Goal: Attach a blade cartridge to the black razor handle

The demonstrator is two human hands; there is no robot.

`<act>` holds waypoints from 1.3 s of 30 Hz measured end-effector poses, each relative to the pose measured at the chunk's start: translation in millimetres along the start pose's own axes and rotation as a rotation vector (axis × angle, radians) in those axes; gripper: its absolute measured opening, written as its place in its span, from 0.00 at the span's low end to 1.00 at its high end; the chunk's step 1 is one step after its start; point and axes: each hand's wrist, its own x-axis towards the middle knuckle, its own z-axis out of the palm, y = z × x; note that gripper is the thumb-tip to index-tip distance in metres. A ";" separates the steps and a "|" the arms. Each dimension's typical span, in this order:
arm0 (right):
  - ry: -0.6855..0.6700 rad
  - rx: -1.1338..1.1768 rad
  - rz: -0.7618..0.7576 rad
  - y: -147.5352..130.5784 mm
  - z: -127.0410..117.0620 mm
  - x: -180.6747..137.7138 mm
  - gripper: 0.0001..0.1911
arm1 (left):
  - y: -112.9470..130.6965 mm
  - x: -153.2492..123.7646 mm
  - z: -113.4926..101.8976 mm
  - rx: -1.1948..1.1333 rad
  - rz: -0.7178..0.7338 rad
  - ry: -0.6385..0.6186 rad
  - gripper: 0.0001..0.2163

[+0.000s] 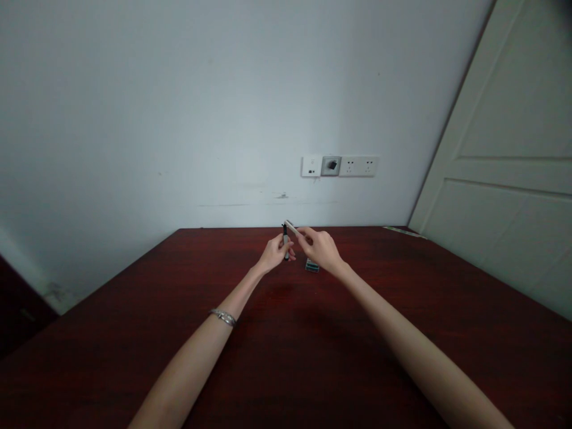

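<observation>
My left hand is closed around a slim, upright black-and-grey handheld tool, its dark tip sticking up above the fingers. Between the fingertips of my right hand is a thin whitish stick-like piece, slanting up to the left. The far end of this piece meets or overlaps the tool's dark tip; whether they touch I cannot tell. Below my right hand, a small dark green and white box lies on the table, partly hidden by that hand. Both held things are too small to name exactly.
The dark red wooden table reaches back to a pale wall. A row of sockets with a black plug is on the wall. A light strip lies at the back right edge, near a white panelled door.
</observation>
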 end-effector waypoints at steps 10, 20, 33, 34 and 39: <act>0.074 0.163 0.185 -3.6 -1.4 3.3 0.15 | -0.5 2.6 -2.0 -0.012 -0.045 0.029 0.11; -0.182 1.014 0.370 -19.1 8.0 4.5 0.15 | -0.9 3.5 0.4 0.025 -0.014 -0.009 0.14; -0.087 0.312 0.086 -21.1 15.0 -5.9 0.19 | 7.1 2.4 2.3 0.078 -0.013 0.014 0.14; -0.081 0.250 0.083 -21.3 15.9 -6.6 0.21 | 7.8 2.3 2.2 0.081 -0.010 0.018 0.14; -0.125 0.081 0.068 -22.1 17.0 -9.7 0.25 | 10.9 1.3 2.5 0.087 -0.009 0.024 0.14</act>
